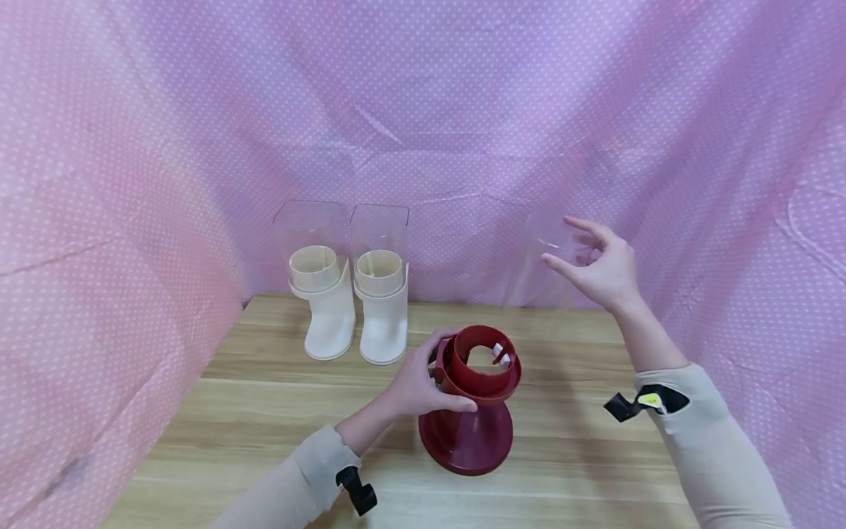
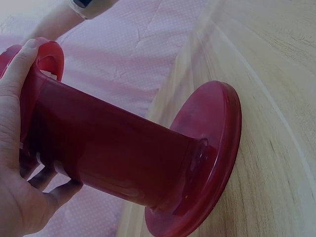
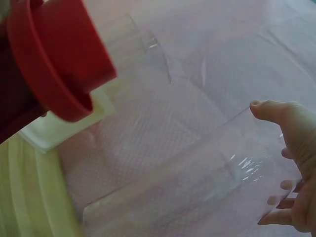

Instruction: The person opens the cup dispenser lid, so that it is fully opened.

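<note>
A: What takes up most of the view?
B: A pink dotted cloth (image 1: 463, 110) hangs behind and around a wooden surface (image 1: 264, 411).

A: And on the surface?
B: At eleven o'clock, near the cloth, two cream dispensers (image 1: 350, 294) stand side by side, each topped with a clear box. At six o'clock stands a dark red dispenser base (image 1: 472, 411), its round foot flat on the wood.

A: What are the hands doing?
B: The left hand (image 1: 419, 386) grips the red base's upper collar, thumb over the rim, fingers curled round the body. At two o'clock, the right hand (image 1: 598, 268) holds a clear container (image 1: 545, 264), thumb and fingers closed around its top edge; its lower end reaches down toward the surface near the cloth.
</note>
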Motion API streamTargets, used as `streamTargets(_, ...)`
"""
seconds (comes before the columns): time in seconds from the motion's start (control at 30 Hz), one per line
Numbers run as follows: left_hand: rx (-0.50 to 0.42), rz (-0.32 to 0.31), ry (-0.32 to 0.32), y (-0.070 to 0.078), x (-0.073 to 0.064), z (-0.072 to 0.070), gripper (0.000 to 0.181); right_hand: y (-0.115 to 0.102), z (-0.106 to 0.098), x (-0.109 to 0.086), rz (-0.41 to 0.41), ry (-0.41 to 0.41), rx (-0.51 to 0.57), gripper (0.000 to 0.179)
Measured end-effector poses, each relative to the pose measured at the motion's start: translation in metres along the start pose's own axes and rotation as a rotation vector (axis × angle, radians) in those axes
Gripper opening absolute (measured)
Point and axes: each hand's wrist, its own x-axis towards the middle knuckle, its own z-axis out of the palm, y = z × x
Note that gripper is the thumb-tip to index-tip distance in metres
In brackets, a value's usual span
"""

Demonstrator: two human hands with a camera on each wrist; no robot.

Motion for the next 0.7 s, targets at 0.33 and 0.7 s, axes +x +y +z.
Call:
streamTargets(0.33,-0.006,0.018,0.001,-0.001,0.001,-0.001,0.101,0.033,0.032,-0.007,0.042,-0.039,-0.062,0.079)
streamTargets(0.7,-0.011,-0.008,-0.009,-0.001,0.002,-0.001,0.101,0.058,0.054,-0.011,0.102,-0.102,-0.021,0.082)
